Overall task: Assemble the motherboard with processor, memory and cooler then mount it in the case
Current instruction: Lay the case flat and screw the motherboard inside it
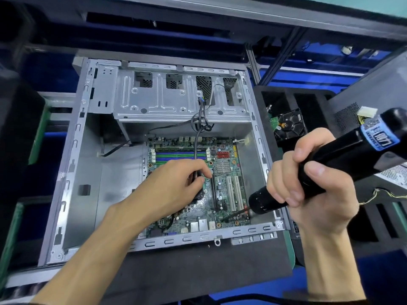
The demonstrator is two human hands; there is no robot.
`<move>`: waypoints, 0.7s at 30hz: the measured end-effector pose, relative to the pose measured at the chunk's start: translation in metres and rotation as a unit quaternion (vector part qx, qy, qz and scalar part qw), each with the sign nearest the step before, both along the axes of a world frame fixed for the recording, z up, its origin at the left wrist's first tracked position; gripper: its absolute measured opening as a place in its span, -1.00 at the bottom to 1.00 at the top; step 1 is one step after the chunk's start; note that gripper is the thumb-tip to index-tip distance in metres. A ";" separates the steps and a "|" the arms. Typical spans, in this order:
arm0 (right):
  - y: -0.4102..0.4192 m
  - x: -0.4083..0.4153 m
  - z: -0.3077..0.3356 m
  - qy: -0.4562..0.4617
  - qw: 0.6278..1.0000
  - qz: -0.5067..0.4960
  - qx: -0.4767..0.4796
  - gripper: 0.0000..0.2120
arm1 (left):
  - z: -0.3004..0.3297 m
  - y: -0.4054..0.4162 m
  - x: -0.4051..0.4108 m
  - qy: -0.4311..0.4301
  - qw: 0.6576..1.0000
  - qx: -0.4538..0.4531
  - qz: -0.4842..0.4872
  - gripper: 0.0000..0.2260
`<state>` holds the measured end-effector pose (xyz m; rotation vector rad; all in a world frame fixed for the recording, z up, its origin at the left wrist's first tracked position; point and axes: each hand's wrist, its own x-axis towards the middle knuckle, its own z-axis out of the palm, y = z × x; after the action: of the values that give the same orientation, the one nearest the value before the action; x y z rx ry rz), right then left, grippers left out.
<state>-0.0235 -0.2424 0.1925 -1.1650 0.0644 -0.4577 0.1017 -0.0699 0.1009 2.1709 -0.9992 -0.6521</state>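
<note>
Seen from above: motherboard (222, 190) lying flat inside the open case (72, 172), tucked into the near right corner beside the rear wall. Right hand (312, 179) wrapped tight around a black electric screwdriver (343, 159), bit angled down to a mounting hole near the board's front edge, close to the white expansion slots (233, 192). Left hand (176, 183) resting palm-down over the middle of the board, fingers curled and pinching a black cable (199, 137) that trails down from the drive cage (176, 97); whatever sits under the palm mostly hidden, though a dark edge resembling a cooler peeks out below the fingers. Memory slots (180, 155) in green and blue visible behind the hand, one apparently filled. By the look of things, well along: board placed in the chassis, fastening under way. Probably left to do: remaining screws, plus cable connections. Presence of a screw under the bit impossible to tell. Hard drive (290, 126) waiting in a foam tray (273, 95) to the right of the case.
</note>
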 end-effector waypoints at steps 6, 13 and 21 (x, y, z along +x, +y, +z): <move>0.000 0.000 -0.009 0.008 1.000 0.016 0.004 -0.87 | 0.000 -0.001 0.000 0.001 1.000 0.002 0.007 -0.84; 0.001 0.002 -0.017 0.010 1.000 0.024 0.005 -0.88 | 0.000 -0.001 -0.001 -0.001 1.000 0.005 0.003 -0.84; 0.002 0.002 -0.021 0.013 1.000 0.019 0.012 -0.89 | -0.002 -0.001 0.000 -0.002 1.000 0.001 0.004 -0.84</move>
<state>-0.0217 -0.2400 0.1715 -1.1468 0.0707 -0.4066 0.1016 -0.0712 0.0993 2.1789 -0.9921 -0.6450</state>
